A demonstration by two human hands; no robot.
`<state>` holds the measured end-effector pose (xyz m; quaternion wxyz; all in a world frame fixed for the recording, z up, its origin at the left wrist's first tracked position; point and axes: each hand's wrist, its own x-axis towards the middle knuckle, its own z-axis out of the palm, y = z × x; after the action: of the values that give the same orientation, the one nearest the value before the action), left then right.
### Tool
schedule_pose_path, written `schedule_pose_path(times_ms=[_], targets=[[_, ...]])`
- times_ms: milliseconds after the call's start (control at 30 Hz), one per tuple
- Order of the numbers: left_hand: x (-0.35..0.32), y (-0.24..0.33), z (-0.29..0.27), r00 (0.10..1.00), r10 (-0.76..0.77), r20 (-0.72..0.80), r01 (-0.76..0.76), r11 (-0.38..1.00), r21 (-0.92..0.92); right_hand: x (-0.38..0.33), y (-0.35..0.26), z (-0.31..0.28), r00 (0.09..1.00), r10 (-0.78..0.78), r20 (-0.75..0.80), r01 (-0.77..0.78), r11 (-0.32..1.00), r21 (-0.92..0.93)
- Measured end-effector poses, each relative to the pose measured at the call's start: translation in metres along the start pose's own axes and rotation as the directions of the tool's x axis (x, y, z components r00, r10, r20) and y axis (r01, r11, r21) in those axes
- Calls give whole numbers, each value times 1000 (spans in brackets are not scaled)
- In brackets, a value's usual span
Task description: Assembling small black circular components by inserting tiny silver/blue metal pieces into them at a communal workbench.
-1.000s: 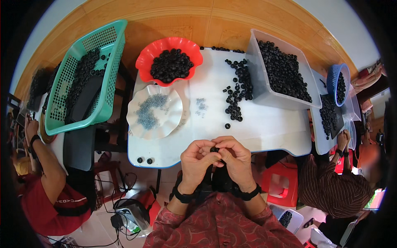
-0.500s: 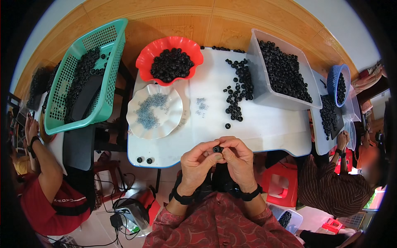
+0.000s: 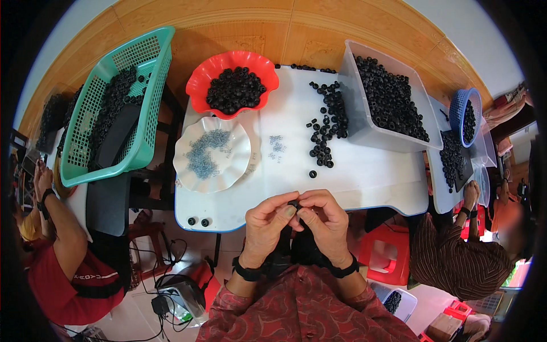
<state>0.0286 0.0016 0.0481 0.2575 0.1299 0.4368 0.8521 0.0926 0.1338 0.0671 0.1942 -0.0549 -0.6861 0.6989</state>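
Note:
Between the fingertips of both hands, just off the table's front edge, is a small black ring-shaped part (image 3: 294, 204). My left hand (image 3: 266, 223) pinches it from the left, thumb in front. My right hand (image 3: 325, 221) closes on its other side, and the fingers cover much of it. Two black parts (image 3: 198, 222) stand at the table's front left corner. Beyond my hands, loose black parts (image 3: 323, 134) spread over the white table (image 3: 273, 176). A white scalloped plate (image 3: 239, 162) holds many tiny clear bluish pieces (image 3: 202, 154), and a small pile of them (image 3: 277, 145) lies beside it.
A red scalloped bowl (image 3: 196, 102) and a translucent bin (image 3: 393, 139) of black parts stand at the back. A green basket (image 3: 149, 137) is at left, a blue basket (image 3: 457, 114) at right. Co-workers sit on both sides. A red stool (image 3: 387, 256) stands right of me.
Both hands have shifted slightly left with the black part, which has turned and is now more covered by the fingers. Little else on the table differs.

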Motion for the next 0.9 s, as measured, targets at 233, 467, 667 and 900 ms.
schedule_pose_path(times_ms=[233,467,667,900], targets=[[3,0,-6,998,-66,4,66,995,-73,8,-10,-5,994,-68,86,87,966,-242],[3,-2,-9,992,-128,-8,126,983,-133,9,-8,-7,991,-73,114,102,955,-277],[3,-3,-11,994,-105,-39,102,992,-78,8,-10,-2,991,-77,110,109,939,-325],[5,3,-13,989,-146,-11,146,989,-34,12,-17,-6,981,-65,181,138,893,-429]])
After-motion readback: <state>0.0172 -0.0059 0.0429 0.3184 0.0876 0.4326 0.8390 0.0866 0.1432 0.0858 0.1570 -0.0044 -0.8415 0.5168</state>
